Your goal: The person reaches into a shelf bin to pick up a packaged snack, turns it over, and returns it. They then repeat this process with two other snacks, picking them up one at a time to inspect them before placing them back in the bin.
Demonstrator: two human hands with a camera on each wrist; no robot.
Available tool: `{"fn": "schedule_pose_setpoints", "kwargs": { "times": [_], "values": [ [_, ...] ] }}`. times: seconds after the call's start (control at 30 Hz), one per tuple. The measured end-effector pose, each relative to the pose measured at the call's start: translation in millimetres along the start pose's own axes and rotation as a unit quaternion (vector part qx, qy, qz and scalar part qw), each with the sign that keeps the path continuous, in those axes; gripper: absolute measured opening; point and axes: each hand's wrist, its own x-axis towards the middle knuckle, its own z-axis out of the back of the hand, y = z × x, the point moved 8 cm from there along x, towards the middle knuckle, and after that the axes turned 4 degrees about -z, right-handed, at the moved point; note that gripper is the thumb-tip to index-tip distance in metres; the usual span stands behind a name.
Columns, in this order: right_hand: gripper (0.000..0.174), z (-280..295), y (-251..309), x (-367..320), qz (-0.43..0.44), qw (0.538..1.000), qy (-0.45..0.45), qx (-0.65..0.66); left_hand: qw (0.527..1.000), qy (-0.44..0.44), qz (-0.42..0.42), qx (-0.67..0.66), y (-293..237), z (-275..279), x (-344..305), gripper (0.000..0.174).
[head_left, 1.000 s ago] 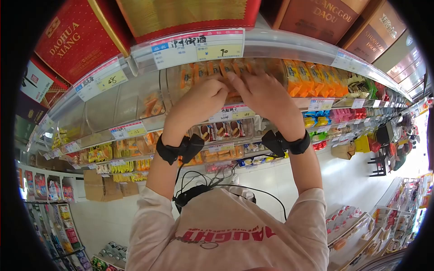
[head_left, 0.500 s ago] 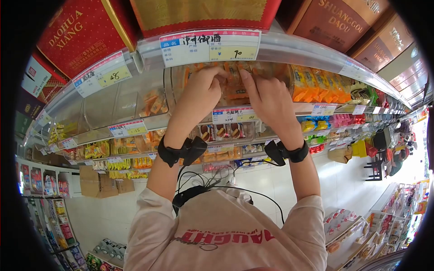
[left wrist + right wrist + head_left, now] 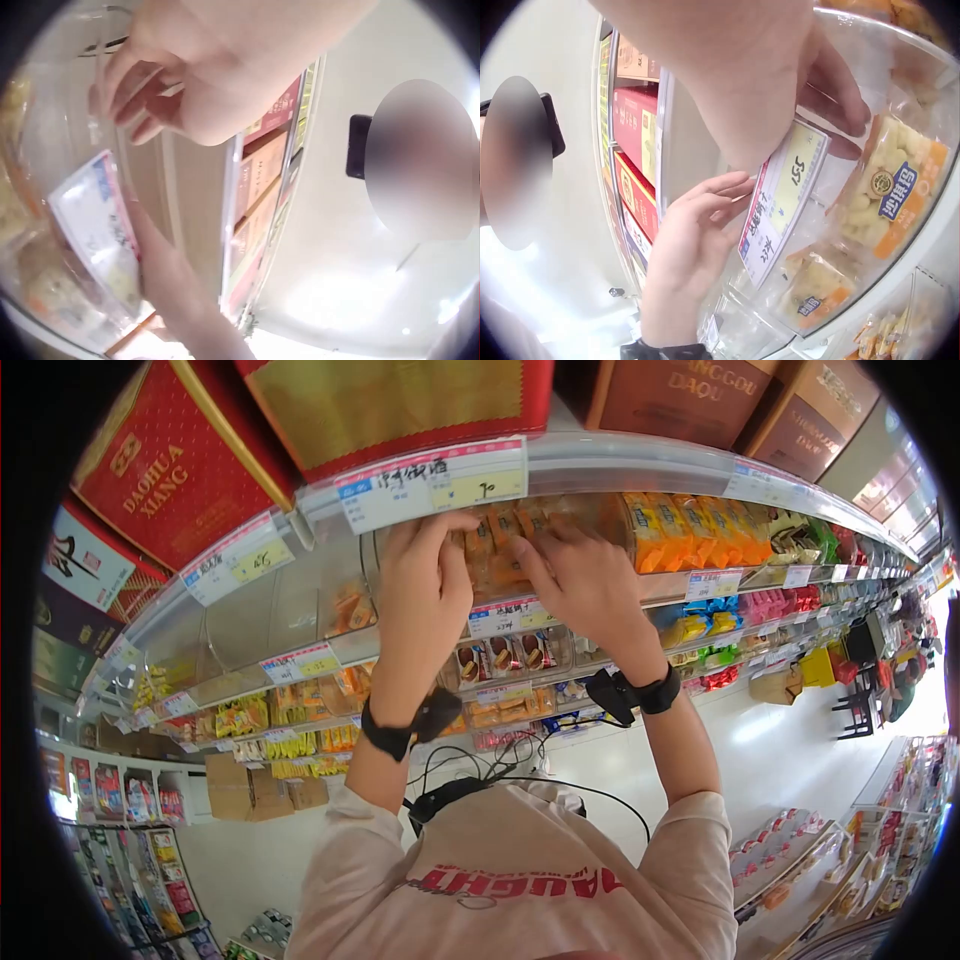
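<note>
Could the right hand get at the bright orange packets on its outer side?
Probably yes: the right hand is close to the bright orange packets, with the left hand well clear. The upper shelf edge might crowd things.

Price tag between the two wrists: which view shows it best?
The right wrist view: the price tag is large and its figures legible, though turned. The head view shows it small; the left wrist view, apparently the same tag, blurred.

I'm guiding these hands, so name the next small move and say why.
Probably nudge the orange packets between the hands into line: the left hand and right hand both reach in around them, fingers loose, seemingly holding nothing.
</note>
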Motion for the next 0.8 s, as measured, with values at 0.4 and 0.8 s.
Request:
{"fn": "schedule_pose_setpoints", "kwargs": {
  "times": [0.4,0.8],
  "values": [
    [0.037,-5.2,0.6,-1.3,-0.056,0.997,0.046,-0.033,0.972,0.17,-0.005,0.163,-5.5,-26.7,-21.5,0.036],
    [0.035,-2.6,-2.9,-3.3,0.008,0.998,0.05,0.04,0.965,0.186,-0.058,0.178,-0.5,-34.7,-28.0,0.039]
  ]
}}
